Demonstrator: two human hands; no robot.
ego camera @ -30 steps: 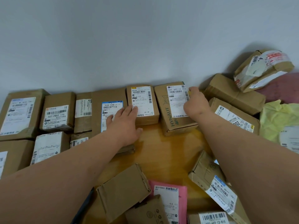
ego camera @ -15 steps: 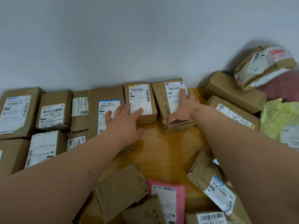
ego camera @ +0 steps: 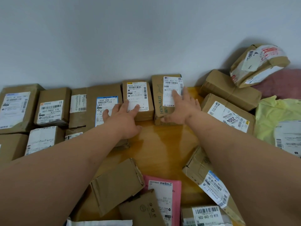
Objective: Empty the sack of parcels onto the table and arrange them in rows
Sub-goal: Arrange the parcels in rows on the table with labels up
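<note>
Two hands are seen, the left hand (ego camera: 121,119) and the right hand (ego camera: 182,108), each laid flat on a parcel. About fifteen brown cardboard parcels (ego camera: 53,106) are counted around them. One pink mailer (ego camera: 176,190) and one yellow-green bag (ego camera: 268,118) are counted.

A plain pale grey wall (ego camera: 146,38) fills the whole upper half of the view. It is smooth and unmarked, in 1 even colour. It darkens into soft shadow along its lower edge, most deeply towards the right side. At the far right edge, low against the wall, lies a dull maroon surface (ego camera: 280,82) with a rounded top. It may be cloth or a cushion, but too little of it shows to tell. At the very bottom edge, left of centre, a crumpled white sheet (ego camera: 101,223) pokes into view, cut off by the frame.
</note>
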